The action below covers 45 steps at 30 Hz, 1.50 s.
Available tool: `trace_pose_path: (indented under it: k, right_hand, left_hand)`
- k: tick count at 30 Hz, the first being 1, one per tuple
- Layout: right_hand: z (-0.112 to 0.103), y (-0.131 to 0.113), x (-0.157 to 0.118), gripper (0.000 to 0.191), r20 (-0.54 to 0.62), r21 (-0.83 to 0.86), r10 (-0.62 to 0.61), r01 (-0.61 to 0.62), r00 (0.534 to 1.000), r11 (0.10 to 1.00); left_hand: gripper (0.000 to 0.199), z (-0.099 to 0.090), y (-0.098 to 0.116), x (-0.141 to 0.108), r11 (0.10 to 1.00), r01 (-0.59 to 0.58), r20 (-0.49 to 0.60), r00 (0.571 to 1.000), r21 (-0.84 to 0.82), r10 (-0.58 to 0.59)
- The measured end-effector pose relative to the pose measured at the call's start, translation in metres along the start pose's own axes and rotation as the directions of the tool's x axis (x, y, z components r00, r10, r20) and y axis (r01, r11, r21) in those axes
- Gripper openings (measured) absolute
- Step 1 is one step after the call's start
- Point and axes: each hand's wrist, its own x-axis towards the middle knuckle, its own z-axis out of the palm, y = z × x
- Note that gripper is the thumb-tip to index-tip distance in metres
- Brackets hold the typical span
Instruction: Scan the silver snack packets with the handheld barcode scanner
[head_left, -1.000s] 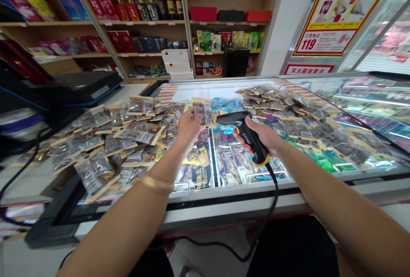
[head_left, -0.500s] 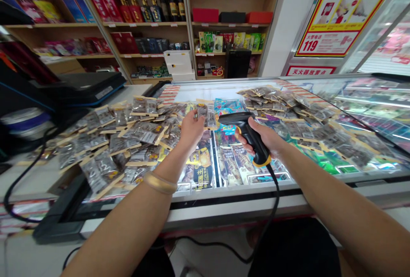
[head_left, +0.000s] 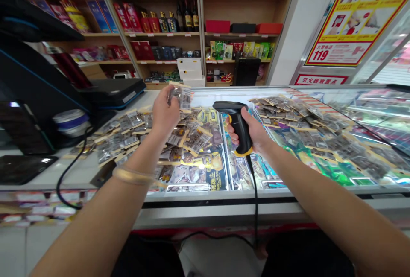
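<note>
In my left hand [head_left: 165, 110] is a small clear snack packet [head_left: 182, 97] with tan edges, pinched between thumb and fingers and raised above the freezer top. My right hand [head_left: 251, 129] is wrapped round the handle of a black and yellow barcode scanner [head_left: 239, 126], its head pointing left toward the packet. The scanner's cable [head_left: 255, 196] hangs down over the freezer's front edge. Below my left hand lies a heap of similar packets [head_left: 128, 132]. A second heap of them [head_left: 307, 125] spreads to the right of the scanner.
Under the glass lid of the chest freezer [head_left: 205, 204] are coloured packages [head_left: 214, 170]. A dark checkout machine [head_left: 41, 80], a white and blue roll [head_left: 72, 122] and a phone [head_left: 25, 168] stand at left. Shelves [head_left: 160, 33] with boxes and bottles line the back.
My left hand has moved left and up with the packet, away from the scanner. The scanner has shifted slightly left in my right hand. The view has turned a little to the left.
</note>
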Motion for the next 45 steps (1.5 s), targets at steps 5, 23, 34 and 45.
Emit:
trace_pose_path:
  k: [5, 23, 34, 45]
  right_hand:
    - [0.046, 0.028, 0.035, 0.051, 0.055, 0.122, 0.062, -0.069, 0.997, 0.990]
    - [0.035, 0.040, 0.025, 0.050, 0.024, 0.179, 0.095, -0.098, 0.995, 0.979]
    - [-0.038, -0.023, -0.053, 0.054, -0.151, 0.041, -0.208, 0.216, 0.966, 0.975]
    - [-0.143, -0.056, -0.165, 0.051, -0.405, -0.146, -0.388, 0.360, 0.828, 0.921]
  left_hand:
    - [0.053, -0.042, -0.006, -0.009, 0.804, 0.019, 0.177, 0.972, 0.594, -0.154]
    - [0.058, -0.046, 0.003, -0.043, 0.697, -0.156, 0.243, 0.970, 0.700, -0.026]
    - [0.042, 0.044, 0.066, -0.061, 0.925, -0.336, 0.325, 0.907, 0.181, 0.266]
    - [0.030, 0.195, 0.143, -0.144, 0.899, 0.410, 0.731, 0.659, -0.151, -0.177]
